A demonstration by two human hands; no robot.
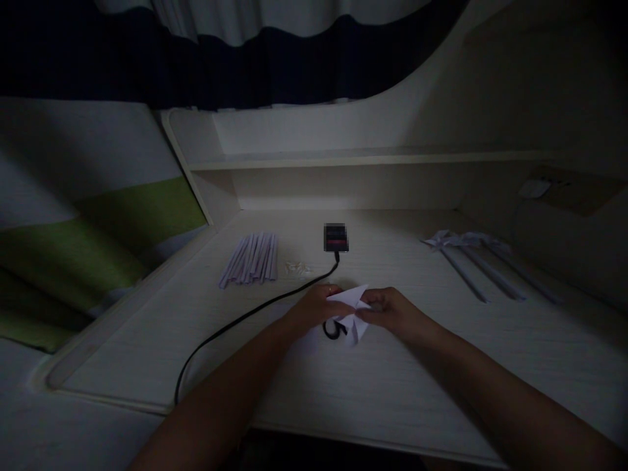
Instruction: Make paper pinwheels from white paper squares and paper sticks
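Between my hands, above the middle of the desk, is a white paper pinwheel (354, 307) with pointed, folded blades. My left hand (314, 306) pinches its left side, the thumb lying across the paper. From the right, my right hand (387, 309) grips the same paper near its centre with thumb and fingers. Beneath it lie scissors whose black handle loop (333, 330) shows; their blades are hidden. A faint sheet of white paper (308, 341) rests on the desk under my left hand.
Rolled paper sticks (251, 259) lie in a bundle at the left, beside small pale pieces (297, 268). A black cable (255, 310) runs to a small dark device (336, 237). Several finished pinwheels on sticks (466, 252) lie at the right. A shelf (363, 157) spans the back.
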